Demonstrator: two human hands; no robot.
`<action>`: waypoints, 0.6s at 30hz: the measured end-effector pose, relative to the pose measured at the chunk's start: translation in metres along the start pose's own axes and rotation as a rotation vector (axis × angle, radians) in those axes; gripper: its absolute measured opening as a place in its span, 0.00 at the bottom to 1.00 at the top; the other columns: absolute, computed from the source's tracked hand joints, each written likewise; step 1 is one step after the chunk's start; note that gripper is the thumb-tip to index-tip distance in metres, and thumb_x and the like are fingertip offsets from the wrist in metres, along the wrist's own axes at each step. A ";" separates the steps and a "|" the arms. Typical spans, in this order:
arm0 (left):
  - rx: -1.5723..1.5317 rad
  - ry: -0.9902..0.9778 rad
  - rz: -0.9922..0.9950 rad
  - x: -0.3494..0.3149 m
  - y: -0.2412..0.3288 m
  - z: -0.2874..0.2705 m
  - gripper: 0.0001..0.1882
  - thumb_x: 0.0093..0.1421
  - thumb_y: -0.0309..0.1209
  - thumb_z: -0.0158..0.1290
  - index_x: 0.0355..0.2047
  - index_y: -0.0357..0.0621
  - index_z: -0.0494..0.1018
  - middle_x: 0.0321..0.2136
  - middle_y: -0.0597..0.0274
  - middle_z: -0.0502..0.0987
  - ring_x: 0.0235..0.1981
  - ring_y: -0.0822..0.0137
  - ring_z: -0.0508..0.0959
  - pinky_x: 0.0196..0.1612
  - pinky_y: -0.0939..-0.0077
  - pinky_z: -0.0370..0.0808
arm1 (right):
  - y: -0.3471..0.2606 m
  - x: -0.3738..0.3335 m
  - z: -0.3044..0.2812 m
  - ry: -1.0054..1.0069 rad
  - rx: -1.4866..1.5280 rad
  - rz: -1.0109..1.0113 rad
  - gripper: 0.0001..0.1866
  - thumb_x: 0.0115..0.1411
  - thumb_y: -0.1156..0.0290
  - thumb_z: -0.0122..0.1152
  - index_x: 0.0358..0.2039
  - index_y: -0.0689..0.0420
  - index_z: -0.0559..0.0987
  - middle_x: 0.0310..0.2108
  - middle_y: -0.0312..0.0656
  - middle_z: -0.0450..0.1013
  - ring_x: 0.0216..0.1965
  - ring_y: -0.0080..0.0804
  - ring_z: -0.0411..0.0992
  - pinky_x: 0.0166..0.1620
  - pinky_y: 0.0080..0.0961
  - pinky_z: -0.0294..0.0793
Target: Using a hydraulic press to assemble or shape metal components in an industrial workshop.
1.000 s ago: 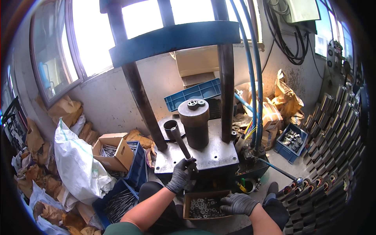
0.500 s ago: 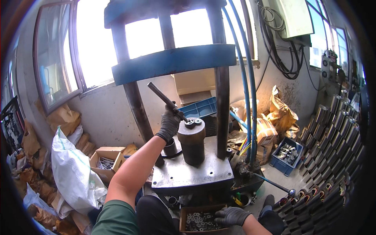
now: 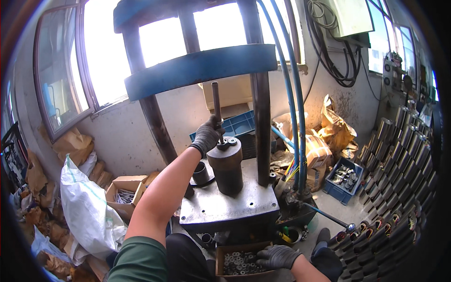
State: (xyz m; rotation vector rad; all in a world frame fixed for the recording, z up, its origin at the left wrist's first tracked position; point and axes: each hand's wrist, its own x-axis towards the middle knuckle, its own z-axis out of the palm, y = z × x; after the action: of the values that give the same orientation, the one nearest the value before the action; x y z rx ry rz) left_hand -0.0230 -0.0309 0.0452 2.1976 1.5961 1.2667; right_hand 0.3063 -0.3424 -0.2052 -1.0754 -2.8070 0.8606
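My left hand point(image 3: 206, 137), in a dark grey glove, is closed around a slim metal shaft point(image 3: 215, 96). The shaft stands nearly upright, its lower end at a small dark ring on top of a thick metal cylinder point(image 3: 226, 171). Beside it on the cylinder lies a small bearing-like ring point(image 3: 232, 140). The cylinder rests on the steel bed point(image 3: 221, 207) of a blue press. My right hand point(image 3: 277, 257), gloved too, lies over the right side of a brown box point(image 3: 220, 256) of small metal rings point(image 3: 239, 264), fingers slightly spread, holding nothing visible.
The press's blue crossbeam point(image 3: 202, 68) spans above my left hand, between dark columns point(image 3: 261, 127). A short dark tube point(image 3: 200, 173) stands left of the cylinder. To the right are blue hoses point(image 3: 300, 141), a blue crate of metal parts point(image 3: 337, 193) and stacked metal cylinders point(image 3: 394, 174).
My left hand has swung the shaft from a leftward tilt to nearly upright over the ring on the cylinder. My right hand stays at the box. The view has shifted slightly.
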 end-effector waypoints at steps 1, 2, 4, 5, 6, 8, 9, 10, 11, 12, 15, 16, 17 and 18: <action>0.005 -0.001 -0.002 0.003 -0.004 0.000 0.21 0.62 0.19 0.62 0.53 0.41 0.69 0.35 0.61 0.77 0.37 0.68 0.77 0.45 0.72 0.78 | -0.001 -0.001 -0.001 0.005 -0.005 -0.008 0.29 0.68 0.43 0.55 0.56 0.54 0.80 0.45 0.54 0.79 0.49 0.56 0.77 0.53 0.47 0.76; -0.011 -0.007 -0.014 0.004 -0.009 0.001 0.21 0.62 0.18 0.62 0.53 0.42 0.69 0.35 0.60 0.77 0.37 0.68 0.77 0.45 0.72 0.79 | -0.002 -0.001 -0.001 0.010 -0.011 -0.016 0.29 0.68 0.43 0.55 0.55 0.54 0.81 0.45 0.54 0.79 0.48 0.56 0.78 0.53 0.47 0.76; -0.104 -0.013 -0.061 0.004 -0.008 0.004 0.22 0.62 0.18 0.62 0.54 0.42 0.69 0.35 0.59 0.77 0.38 0.66 0.78 0.44 0.71 0.80 | -0.003 -0.003 0.000 -0.006 -0.018 -0.004 0.29 0.68 0.43 0.55 0.55 0.54 0.81 0.44 0.53 0.79 0.48 0.56 0.78 0.53 0.47 0.76; -0.105 -0.018 -0.063 0.002 -0.007 0.005 0.22 0.62 0.18 0.62 0.54 0.42 0.69 0.35 0.59 0.77 0.38 0.66 0.78 0.44 0.71 0.80 | -0.003 -0.003 0.000 -0.021 -0.030 0.005 0.29 0.68 0.43 0.55 0.55 0.54 0.81 0.44 0.53 0.79 0.48 0.56 0.78 0.53 0.47 0.76; -0.136 0.003 -0.077 -0.001 -0.007 0.006 0.22 0.62 0.18 0.62 0.54 0.42 0.69 0.35 0.58 0.78 0.37 0.66 0.79 0.44 0.70 0.81 | -0.004 -0.004 0.001 -0.021 -0.026 0.005 0.29 0.68 0.43 0.55 0.55 0.54 0.81 0.44 0.53 0.79 0.48 0.56 0.78 0.53 0.47 0.76; -0.165 0.021 -0.094 -0.005 -0.007 0.006 0.22 0.62 0.19 0.62 0.54 0.42 0.69 0.35 0.57 0.78 0.37 0.65 0.80 0.44 0.69 0.82 | -0.004 -0.005 0.002 -0.021 -0.017 0.012 0.30 0.68 0.41 0.54 0.56 0.53 0.81 0.45 0.53 0.80 0.49 0.55 0.78 0.54 0.47 0.76; -0.149 0.018 -0.109 -0.004 -0.006 0.006 0.22 0.62 0.19 0.62 0.54 0.42 0.69 0.36 0.56 0.79 0.37 0.64 0.80 0.44 0.69 0.82 | -0.002 -0.005 0.004 -0.021 -0.015 0.013 0.30 0.68 0.41 0.54 0.56 0.53 0.81 0.45 0.53 0.80 0.49 0.55 0.78 0.54 0.47 0.76; -0.133 0.014 -0.125 -0.004 -0.005 0.005 0.21 0.62 0.19 0.62 0.54 0.42 0.69 0.37 0.55 0.79 0.36 0.63 0.81 0.44 0.69 0.82 | 0.000 -0.005 0.006 -0.031 -0.044 0.016 0.31 0.68 0.41 0.54 0.56 0.53 0.80 0.45 0.53 0.80 0.49 0.55 0.78 0.54 0.47 0.76; -0.133 0.011 -0.126 -0.004 -0.003 0.008 0.21 0.62 0.19 0.62 0.54 0.42 0.69 0.37 0.55 0.79 0.36 0.63 0.81 0.44 0.69 0.82 | 0.001 -0.005 0.008 -0.042 -0.072 0.020 0.31 0.68 0.40 0.53 0.57 0.53 0.80 0.46 0.53 0.80 0.49 0.55 0.78 0.54 0.47 0.76; -0.115 0.015 -0.149 -0.004 -0.001 0.010 0.20 0.63 0.21 0.62 0.53 0.43 0.70 0.37 0.53 0.80 0.36 0.63 0.81 0.43 0.68 0.82 | 0.002 -0.004 0.009 -0.044 -0.070 0.019 0.31 0.68 0.40 0.53 0.57 0.53 0.80 0.46 0.53 0.80 0.49 0.55 0.78 0.54 0.47 0.76; -0.029 0.086 -0.176 0.000 -0.024 0.026 0.16 0.65 0.26 0.61 0.52 0.43 0.72 0.38 0.52 0.81 0.36 0.62 0.82 0.43 0.66 0.81 | 0.000 -0.003 0.011 -0.050 -0.069 0.040 0.29 0.69 0.39 0.50 0.55 0.48 0.81 0.46 0.53 0.78 0.49 0.54 0.78 0.53 0.51 0.77; 0.037 0.146 -0.175 -0.001 -0.028 0.032 0.14 0.67 0.29 0.60 0.51 0.43 0.74 0.37 0.52 0.82 0.37 0.62 0.82 0.43 0.65 0.80 | 0.000 -0.003 0.010 -0.045 -0.068 0.044 0.30 0.69 0.39 0.49 0.55 0.49 0.81 0.45 0.53 0.78 0.49 0.54 0.78 0.53 0.51 0.77; 0.035 0.144 -0.178 -0.003 -0.032 0.039 0.14 0.67 0.29 0.60 0.51 0.43 0.74 0.37 0.52 0.82 0.37 0.62 0.82 0.43 0.65 0.80 | -0.001 -0.004 0.009 -0.041 -0.068 0.047 0.31 0.69 0.38 0.49 0.56 0.50 0.81 0.45 0.53 0.78 0.49 0.54 0.78 0.53 0.50 0.77; 0.143 0.208 -0.112 -0.011 -0.028 0.046 0.12 0.68 0.31 0.59 0.50 0.43 0.75 0.37 0.53 0.82 0.37 0.62 0.83 0.44 0.64 0.79 | -0.004 -0.006 0.008 -0.045 -0.060 0.057 0.31 0.69 0.38 0.49 0.56 0.50 0.81 0.45 0.53 0.78 0.49 0.54 0.78 0.53 0.50 0.77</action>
State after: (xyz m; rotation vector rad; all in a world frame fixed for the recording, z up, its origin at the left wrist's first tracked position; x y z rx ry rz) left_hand -0.0118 -0.0127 -0.0055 2.0770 1.9139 1.4291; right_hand 0.3065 -0.3521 -0.2087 -1.1633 -2.8704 0.8200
